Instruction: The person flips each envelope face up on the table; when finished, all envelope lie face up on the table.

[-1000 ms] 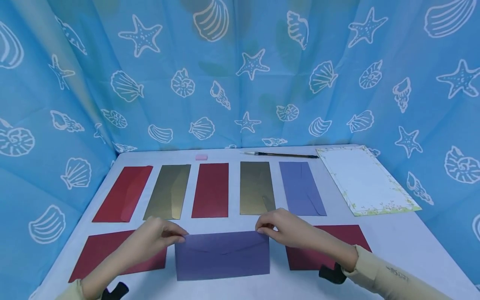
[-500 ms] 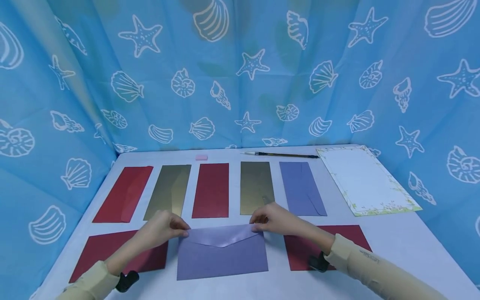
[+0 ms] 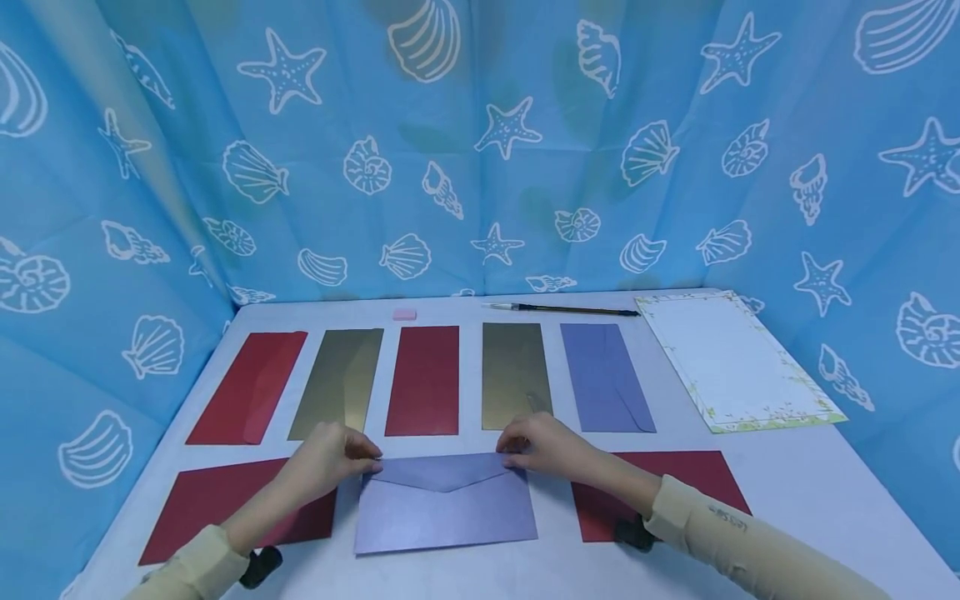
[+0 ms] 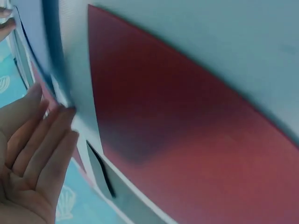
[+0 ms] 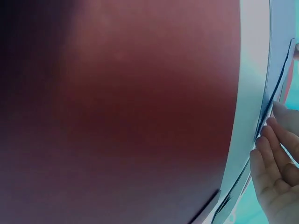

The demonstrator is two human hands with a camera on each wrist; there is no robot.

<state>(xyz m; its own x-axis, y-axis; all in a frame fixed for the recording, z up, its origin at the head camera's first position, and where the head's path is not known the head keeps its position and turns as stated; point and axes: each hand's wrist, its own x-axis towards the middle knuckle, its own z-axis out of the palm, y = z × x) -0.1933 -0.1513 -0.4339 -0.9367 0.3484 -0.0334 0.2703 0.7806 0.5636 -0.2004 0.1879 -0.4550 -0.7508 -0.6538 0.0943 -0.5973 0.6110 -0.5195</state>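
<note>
A purple envelope [image 3: 446,518] with its pointed flap facing up is at the front middle of the white table. My left hand [image 3: 330,457] pinches its far left corner between thumb and fingers. At the far right corner, my right hand [image 3: 546,446] pinches the flap edge likewise. In the left wrist view, my left hand [image 4: 35,154] meets the envelope's edge at upper left. The right wrist view shows the fingers of my right hand [image 5: 280,163] at that same purple envelope [image 5: 282,28]. Whether its near edge touches the table is hard to tell.
Dark red envelopes lie left [image 3: 225,512] and right [image 3: 693,487], partly under my forearms. Behind stands a row: red [image 3: 243,392], gold [image 3: 333,375], red [image 3: 422,383], gold [image 3: 513,367], purple [image 3: 603,375]. Beyond are a pink eraser [image 3: 404,315], a brush [image 3: 577,310] and bordered paper [image 3: 735,358].
The purple envelope's far edge has risen slightly in view and its surface now catches more light, with the flap plainer. My hands have shifted a little, the right one leftward.
</note>
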